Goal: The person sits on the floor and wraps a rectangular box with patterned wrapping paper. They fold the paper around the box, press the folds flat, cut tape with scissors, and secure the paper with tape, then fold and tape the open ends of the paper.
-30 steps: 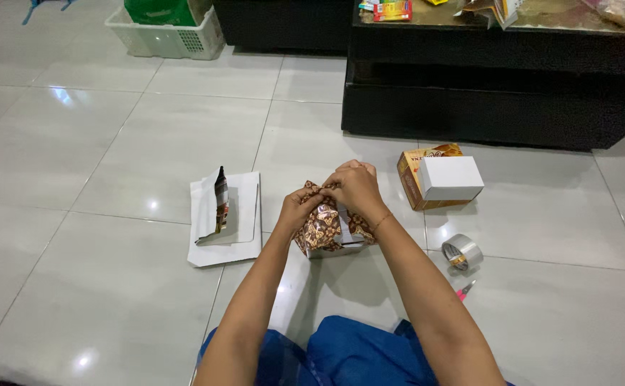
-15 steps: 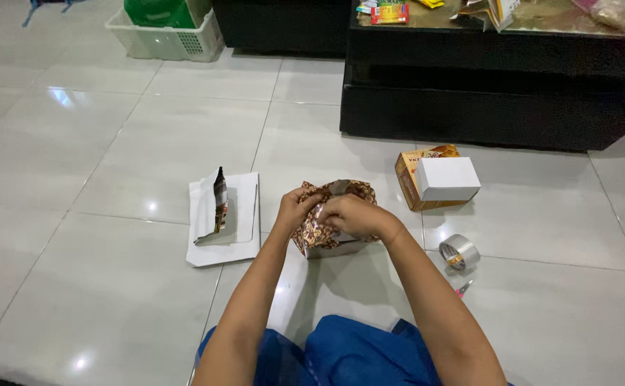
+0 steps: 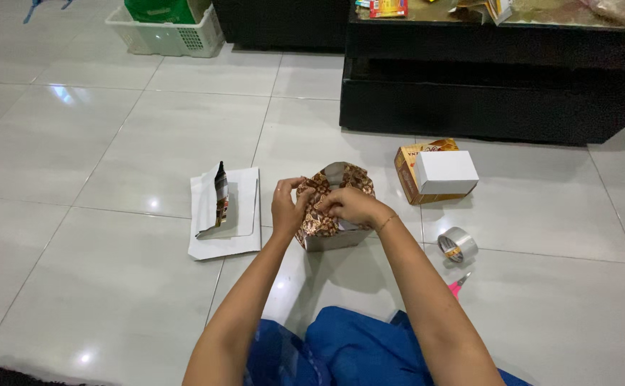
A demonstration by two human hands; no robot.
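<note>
left hand (image 3: pixel 286 207) + right hand (image 3: pixel 350 206): both grips pinched on patterned wrapping paper (image 3: pixel 325 214) of box | white paper sheets (image 3: pixel 225 214) left | tape roll (image 3: pixel 458 244), white box (image 3: pixel 447 172) right

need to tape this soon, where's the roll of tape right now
In the head view, the tape roll lies on the floor tiles to the right of the right hand, below the white box and just above the pink-handled tool.

Box top (image 3: pixel 330 214) — hidden under hands

Glossy patterned wrapping paper (image 3: pixel 325 207) on a box, over shiny smooth floor tiles (image 3: pixel 112 143).
</note>
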